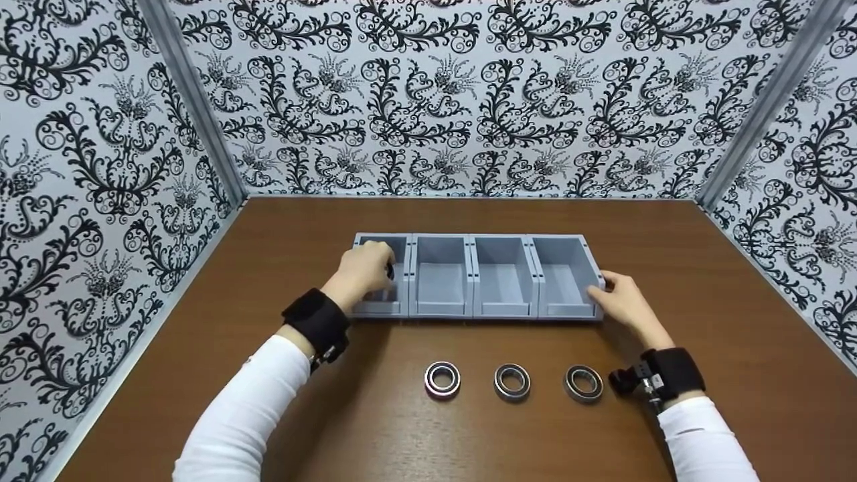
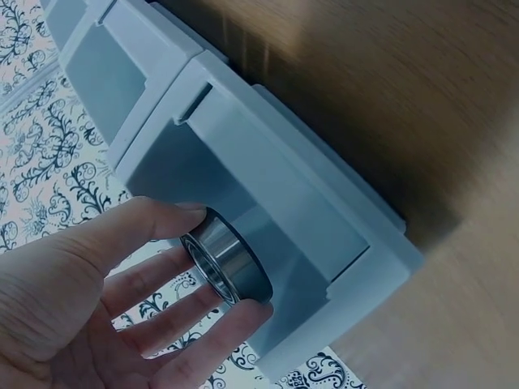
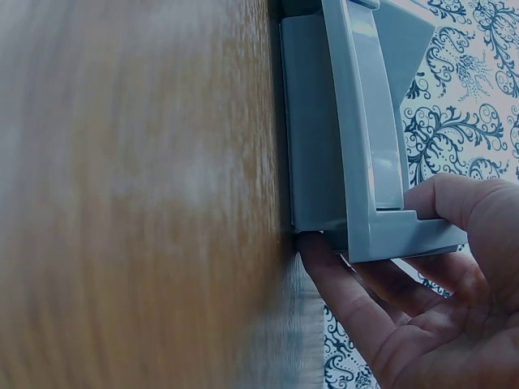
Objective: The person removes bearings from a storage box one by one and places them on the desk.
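Note:
My left hand [image 1: 367, 266] pinches a metal ball bearing [image 2: 227, 258] between thumb and fingers, over the leftmost compartment of a grey bin row [image 1: 438, 309]. In the left wrist view the bearing is tilted on its edge at the mouth of that bin. At the other end of the row, my right hand [image 1: 621, 298] grips the side wall of the rightmost bin. Its thumb lies on the inner side of the wall, the fingers outside and low by the table in the right wrist view.
In front of the bins, three more bearings lie flat in a row: a left one [image 1: 442, 380], a middle one [image 1: 512, 383] and a right one [image 1: 583, 384]. All stand on a brown wooden table [image 1: 469, 442]. Patterned walls [image 1: 428, 100] enclose the back and sides.

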Motion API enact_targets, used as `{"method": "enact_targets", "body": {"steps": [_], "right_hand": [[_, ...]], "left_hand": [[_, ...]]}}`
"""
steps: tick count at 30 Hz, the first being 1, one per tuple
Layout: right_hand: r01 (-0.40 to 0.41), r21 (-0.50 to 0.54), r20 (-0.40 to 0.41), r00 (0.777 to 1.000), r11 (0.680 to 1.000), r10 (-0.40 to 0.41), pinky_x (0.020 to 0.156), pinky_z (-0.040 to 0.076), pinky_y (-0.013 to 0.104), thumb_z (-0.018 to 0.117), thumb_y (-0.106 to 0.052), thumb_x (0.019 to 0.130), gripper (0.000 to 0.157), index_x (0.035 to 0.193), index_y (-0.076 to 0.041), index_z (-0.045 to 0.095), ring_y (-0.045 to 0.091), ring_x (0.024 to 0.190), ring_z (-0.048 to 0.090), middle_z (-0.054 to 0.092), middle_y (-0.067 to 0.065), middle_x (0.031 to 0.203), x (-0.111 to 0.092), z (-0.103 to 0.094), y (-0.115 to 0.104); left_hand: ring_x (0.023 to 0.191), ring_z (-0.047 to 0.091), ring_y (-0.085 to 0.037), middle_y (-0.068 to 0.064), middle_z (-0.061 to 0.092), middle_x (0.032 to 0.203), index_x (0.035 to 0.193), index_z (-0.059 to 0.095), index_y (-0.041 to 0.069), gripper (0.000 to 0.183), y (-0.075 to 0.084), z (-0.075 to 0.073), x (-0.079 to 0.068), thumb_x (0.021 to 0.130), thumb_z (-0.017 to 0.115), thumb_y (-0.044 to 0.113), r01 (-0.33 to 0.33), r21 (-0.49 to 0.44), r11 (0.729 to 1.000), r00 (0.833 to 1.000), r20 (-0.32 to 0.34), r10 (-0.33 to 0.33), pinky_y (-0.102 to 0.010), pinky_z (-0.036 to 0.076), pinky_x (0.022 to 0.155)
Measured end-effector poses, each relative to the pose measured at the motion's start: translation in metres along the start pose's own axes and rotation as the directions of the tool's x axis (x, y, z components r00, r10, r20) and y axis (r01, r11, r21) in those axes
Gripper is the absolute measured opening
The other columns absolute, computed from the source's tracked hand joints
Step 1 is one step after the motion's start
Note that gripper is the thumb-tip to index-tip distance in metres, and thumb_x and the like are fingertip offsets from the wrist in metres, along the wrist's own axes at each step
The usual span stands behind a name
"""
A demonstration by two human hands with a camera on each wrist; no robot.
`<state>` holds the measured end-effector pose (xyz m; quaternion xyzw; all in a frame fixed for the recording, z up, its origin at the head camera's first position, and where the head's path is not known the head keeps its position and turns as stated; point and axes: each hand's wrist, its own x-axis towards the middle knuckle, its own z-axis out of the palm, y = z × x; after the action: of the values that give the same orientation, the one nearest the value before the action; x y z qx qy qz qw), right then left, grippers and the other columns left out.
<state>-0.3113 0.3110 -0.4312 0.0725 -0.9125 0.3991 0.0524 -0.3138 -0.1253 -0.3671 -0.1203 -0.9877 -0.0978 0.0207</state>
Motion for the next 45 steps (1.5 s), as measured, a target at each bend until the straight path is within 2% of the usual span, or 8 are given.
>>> {"method": "enact_targets", "body": {"steps": [7,16,37,45], "right_hand": [[0.001,-0.011,-0.003,1.000,1.000,-0.001,0.071,0.045,0.010,0.058,-0.005,0.093,0.039,0.125,0.017,0.058,0.012,0.088,0.061,0.066,0.035,0.116,0.001,0.001,0.001],[-0.016,-0.009,0.005,1.000,1.000,0.016,0.069,0.045,0.011,0.055,-0.007,0.092,0.041,0.127,0.015,0.058,0.010,0.086,0.060,0.067,0.033,0.114,0.000,0.000,-0.002],[-0.011,-0.001,0.016,1.000,1.000,0.011,0.069,0.047,0.012,0.055,-0.007,0.093,0.040,0.127,0.016,0.057,0.008,0.084,0.060,0.067,0.033,0.115,0.002,0.000,0.001],[-0.031,-0.016,0.032,0.999,0.999,0.032,0.071,0.045,0.011,0.055,-0.009,0.095,0.043,0.131,0.014,0.055,0.016,0.095,0.063,0.063,0.034,0.123,0.002,0.000,0.000]], "left_hand": [[0.100,0.069,-0.033,-0.017,0.073,0.112,0.108,0.075,0.006,0.037,0.001,-0.005,-0.002,0.072,0.079,0.014,-0.005,-0.020,1.000,1.000,-0.011,0.005,-0.052,0.057,0.084],[0.107,0.069,-0.034,-0.016,0.072,0.119,0.114,0.074,0.007,0.040,0.001,-0.009,-0.003,0.075,0.078,0.013,-0.023,-0.017,1.000,1.000,-0.015,0.023,-0.053,0.057,0.085],[0.096,0.070,-0.032,-0.011,0.075,0.107,0.106,0.077,0.010,0.031,0.001,-0.013,-0.005,0.075,0.072,0.009,-0.047,-0.036,0.998,0.998,-0.048,0.046,-0.050,0.058,0.080],[0.095,0.069,-0.031,-0.012,0.074,0.109,0.106,0.077,0.010,0.029,0.003,-0.016,-0.006,0.078,0.070,0.008,-0.048,-0.050,0.998,0.998,-0.042,0.046,-0.049,0.057,0.077]]}}
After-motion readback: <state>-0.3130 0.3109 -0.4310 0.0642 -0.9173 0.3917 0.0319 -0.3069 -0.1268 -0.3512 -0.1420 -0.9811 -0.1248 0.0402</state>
